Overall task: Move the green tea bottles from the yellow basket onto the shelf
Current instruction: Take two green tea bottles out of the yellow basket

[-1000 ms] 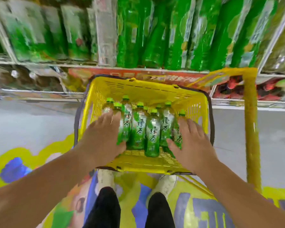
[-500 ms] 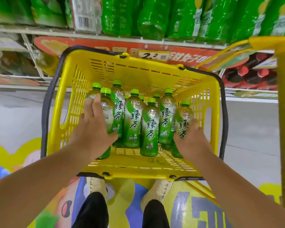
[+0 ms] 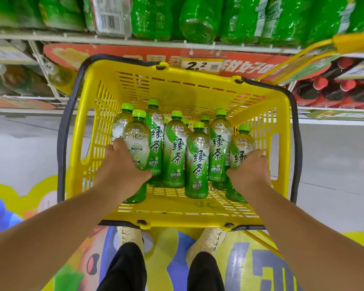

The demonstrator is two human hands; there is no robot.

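Beside stocked shelf [image 3: 156, 42] over grey floor [image 3: 25, 143], yellow basket [image 3: 198, 74], left hand [image 3: 122, 164] gripping front-left bottle [image 3: 137, 143], right hand [image 3: 250, 171] gripping rightmost bottle [image 3: 241, 148]

In the basket [image 3: 198, 80] stand the bottles [image 3: 197, 162], clustered; the shelf [image 3: 135, 42] lies just behind it.

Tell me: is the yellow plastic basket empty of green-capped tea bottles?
No, several green-capped tea bottles stand inside the yellow plastic basket, the left hand and right hand each gripping one.

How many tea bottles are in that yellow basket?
9 bottles visible, maybe more hidden: two at the left hand, one in the right hand, four between them, two caps peeking behind.
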